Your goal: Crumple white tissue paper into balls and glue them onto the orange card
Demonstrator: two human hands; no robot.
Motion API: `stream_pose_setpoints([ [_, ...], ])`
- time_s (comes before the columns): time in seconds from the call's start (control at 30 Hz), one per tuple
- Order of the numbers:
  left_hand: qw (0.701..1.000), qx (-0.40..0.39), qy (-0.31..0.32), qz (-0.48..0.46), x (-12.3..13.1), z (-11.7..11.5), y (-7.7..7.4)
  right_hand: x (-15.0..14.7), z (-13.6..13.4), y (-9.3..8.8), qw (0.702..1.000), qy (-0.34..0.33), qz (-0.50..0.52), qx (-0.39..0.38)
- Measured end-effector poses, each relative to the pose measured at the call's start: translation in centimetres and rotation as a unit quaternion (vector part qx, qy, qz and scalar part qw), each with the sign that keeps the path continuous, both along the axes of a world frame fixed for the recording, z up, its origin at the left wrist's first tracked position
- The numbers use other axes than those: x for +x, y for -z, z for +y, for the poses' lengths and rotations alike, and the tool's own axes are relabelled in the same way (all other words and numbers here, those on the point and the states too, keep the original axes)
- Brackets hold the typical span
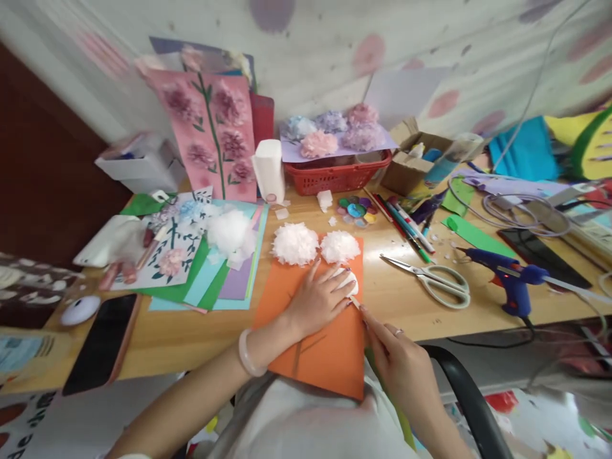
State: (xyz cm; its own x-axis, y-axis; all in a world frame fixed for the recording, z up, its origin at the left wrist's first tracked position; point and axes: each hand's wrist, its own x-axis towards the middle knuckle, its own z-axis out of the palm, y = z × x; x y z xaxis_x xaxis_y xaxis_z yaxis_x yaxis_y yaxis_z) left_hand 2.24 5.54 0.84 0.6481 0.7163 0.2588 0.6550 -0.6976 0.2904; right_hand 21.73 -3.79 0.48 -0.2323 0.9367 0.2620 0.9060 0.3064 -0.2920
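My left hand (322,296) lies with fingers stretched out over a small white piece (348,282) on the orange card (282,319). The fingers cover part of that piece. A thin pale stick (354,302) is pinched in my right hand (401,350), its tip at the lower edge of the white piece. Just beyond my left fingertips, two fluffy white paper flowers (295,244) rest at the top of the card. Thin dark lines run across the card's lower part. Its bottom edge hangs over the table's front, by my lap.
To the right lie scissors (437,280), several pens (406,229) and a blue glue gun (509,274) with a lit red light. Coloured papers with white fluff (232,233) and a phone (102,344) are on the left. A red basket (335,177) stands behind.
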Motion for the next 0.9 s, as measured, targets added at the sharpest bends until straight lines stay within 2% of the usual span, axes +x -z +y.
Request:
stream_pose_setpoints([
  [0.2,0.999,0.029,0.000,-0.019,0.2,0.5,0.9,0.1,0.5,0.2,0.997,-0.017,-0.063,0.037],
  [0.43,0.998,0.037,-0.002,-0.059,0.0,0.5,1.2,1.9,-1.4,-0.5,0.999,-0.016,0.046,0.003],
  [0.53,0.997,0.034,-0.005,-0.074,-0.1,0.4,1.1,2.4,-1.7,-0.9,0.996,-0.009,0.081,0.018],
  [0.9,0.995,0.022,-0.006,-0.092,0.0,0.3,1.0,2.0,-0.9,0.1,0.995,-0.033,0.087,0.020],
])
